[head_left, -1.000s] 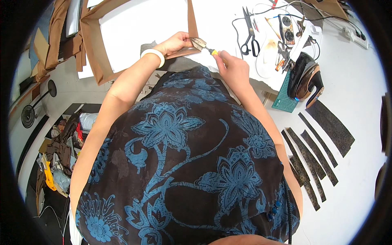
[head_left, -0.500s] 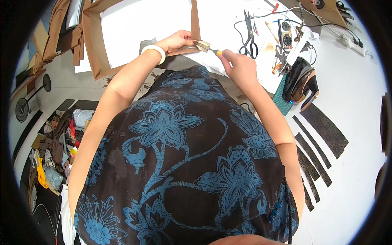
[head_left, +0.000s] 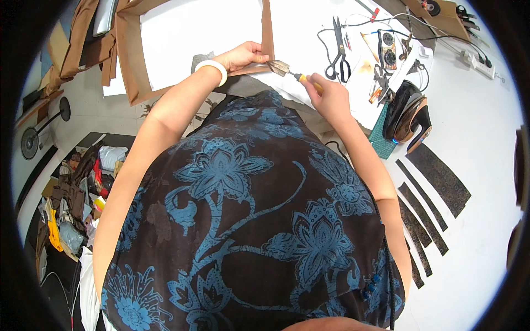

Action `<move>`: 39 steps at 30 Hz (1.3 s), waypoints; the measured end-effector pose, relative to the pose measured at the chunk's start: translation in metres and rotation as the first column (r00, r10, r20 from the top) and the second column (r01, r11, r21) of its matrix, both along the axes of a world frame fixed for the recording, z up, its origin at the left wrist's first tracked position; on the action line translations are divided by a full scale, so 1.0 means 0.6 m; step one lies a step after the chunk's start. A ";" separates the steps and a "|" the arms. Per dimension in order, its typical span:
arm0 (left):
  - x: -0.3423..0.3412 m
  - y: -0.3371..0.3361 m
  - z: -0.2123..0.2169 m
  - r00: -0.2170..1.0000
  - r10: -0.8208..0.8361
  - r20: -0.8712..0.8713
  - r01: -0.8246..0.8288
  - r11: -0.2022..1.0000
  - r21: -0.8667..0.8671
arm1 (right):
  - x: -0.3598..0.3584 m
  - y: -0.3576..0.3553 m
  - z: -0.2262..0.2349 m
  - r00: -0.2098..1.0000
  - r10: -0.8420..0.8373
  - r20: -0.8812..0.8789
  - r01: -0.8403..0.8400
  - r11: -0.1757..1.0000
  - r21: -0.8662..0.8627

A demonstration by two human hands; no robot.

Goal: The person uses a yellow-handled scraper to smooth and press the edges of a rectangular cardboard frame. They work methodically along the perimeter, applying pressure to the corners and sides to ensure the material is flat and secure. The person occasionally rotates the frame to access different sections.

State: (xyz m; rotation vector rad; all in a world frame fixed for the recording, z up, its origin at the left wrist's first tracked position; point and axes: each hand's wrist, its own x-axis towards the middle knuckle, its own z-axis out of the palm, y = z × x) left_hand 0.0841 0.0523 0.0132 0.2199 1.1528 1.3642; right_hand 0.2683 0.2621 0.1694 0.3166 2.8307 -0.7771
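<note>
A brown strip frame (head_left: 130, 60) stands on edge on the white table, shaped into a large rectangle. My left hand (head_left: 243, 57), with a white bangle at the wrist, pinches the frame at its near right corner. In my right hand (head_left: 331, 96) is a yellow-handled tool (head_left: 282, 68) with a thin shaft and a flat, wide, dull head; I cannot make out its exact kind. The head lies just right of that corner, close to my left fingertips. Whether it touches the brown strip is hard to tell.
Black scissors (head_left: 338, 52) lie right of my hands, with a cable beside them. Farther right stand an iron (head_left: 406, 116), a green cutting mat (head_left: 381, 135) and several dark patterned strips (head_left: 439, 179). Scraps fill a box (head_left: 72, 204) at lower left.
My right hand has shifted slightly right and downward, and the tool's head has moved a little away from the corner. My left hand keeps its pinch.
</note>
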 end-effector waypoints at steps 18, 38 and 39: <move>0.001 0.002 -0.001 0.994 -0.012 0.109 0.015 1.000 -0.021 | 0.072 -0.028 -0.127 0.745 -0.450 0.492 0.624 0.207 -0.754; -0.003 0.001 0.016 0.966 0.090 0.244 -0.102 0.994 0.039 | -0.012 -0.042 -0.111 0.764 -0.529 0.371 0.575 0.295 -0.763; -0.003 0.001 0.015 0.967 0.082 0.240 -0.093 0.995 0.037 | -0.011 -0.043 -0.117 0.779 -0.533 0.330 0.547 0.322 -0.773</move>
